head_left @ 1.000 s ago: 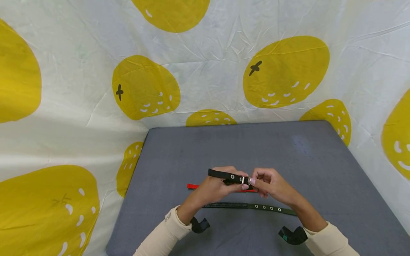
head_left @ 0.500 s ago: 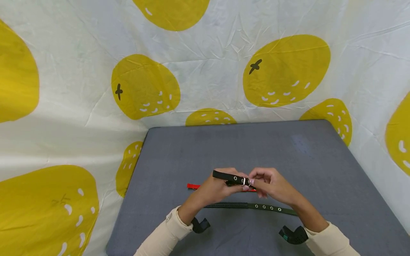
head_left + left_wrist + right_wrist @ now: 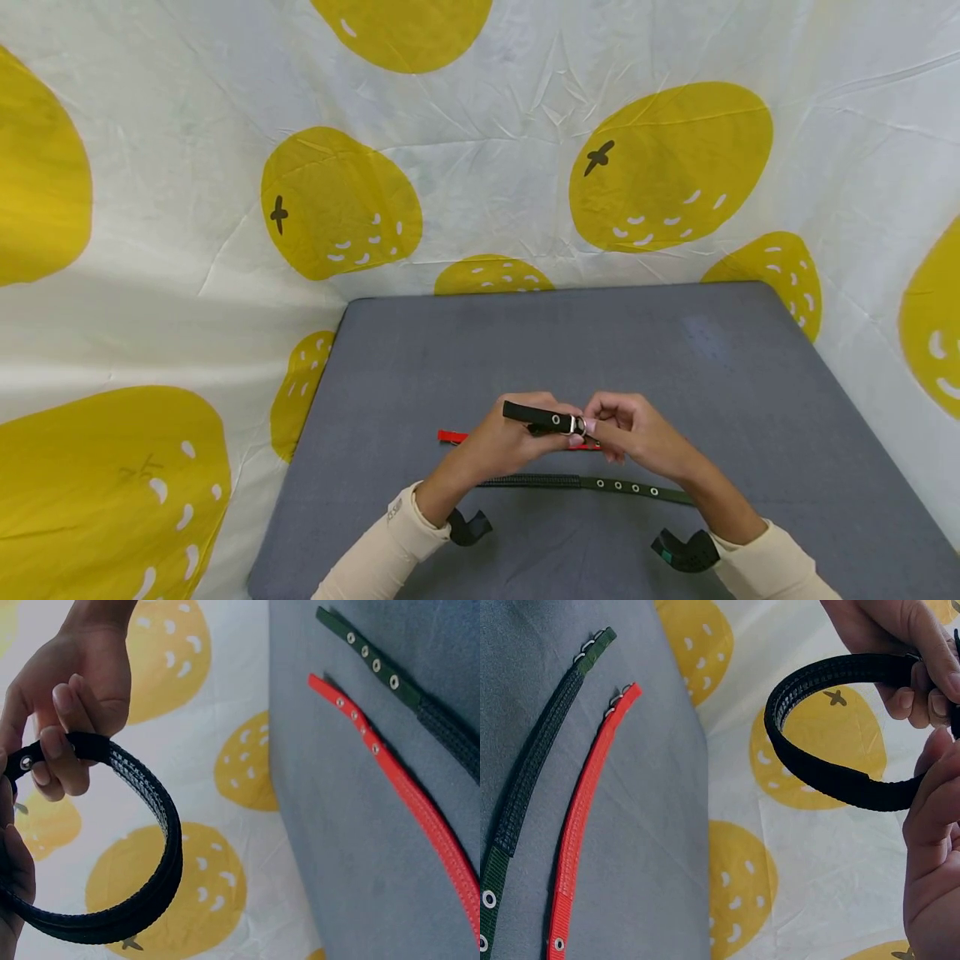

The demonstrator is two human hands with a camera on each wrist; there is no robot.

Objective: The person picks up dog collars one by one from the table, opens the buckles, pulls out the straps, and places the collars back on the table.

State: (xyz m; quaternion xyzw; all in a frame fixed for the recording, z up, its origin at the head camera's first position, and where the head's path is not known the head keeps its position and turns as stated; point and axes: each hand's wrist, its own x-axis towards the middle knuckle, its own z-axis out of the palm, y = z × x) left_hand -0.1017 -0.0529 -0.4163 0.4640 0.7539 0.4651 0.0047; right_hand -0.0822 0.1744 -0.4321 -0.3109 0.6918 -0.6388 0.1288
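Note:
Above the table I hold a black collar (image 3: 528, 413) with metal eyelets, bent into a loop. My left hand (image 3: 501, 433) grips it close to its silver buckle (image 3: 573, 424). The collar's strap end points left over the back of that hand. Thumb and fingers of my right hand (image 3: 637, 437) pinch the collar beside the buckle and its ring. The left wrist view shows the round, padded loop (image 3: 171, 855) hanging below both hands; it also appears as a ring of black webbing (image 3: 802, 761) in the right wrist view. Fingers hide part of the buckle there.
A red collar (image 3: 452, 437) lies on the grey table (image 3: 525, 350), partly behind my hands. Nearer to me lies a dark green collar (image 3: 536, 481) with eyelets. White cloth (image 3: 495, 200) with yellow fruit prints hangs behind and at the sides.
The black strap end has shifted right toward the buckle, and fewer eyelets show left of it. My left hand has moved slightly right; my right hand has barely moved.

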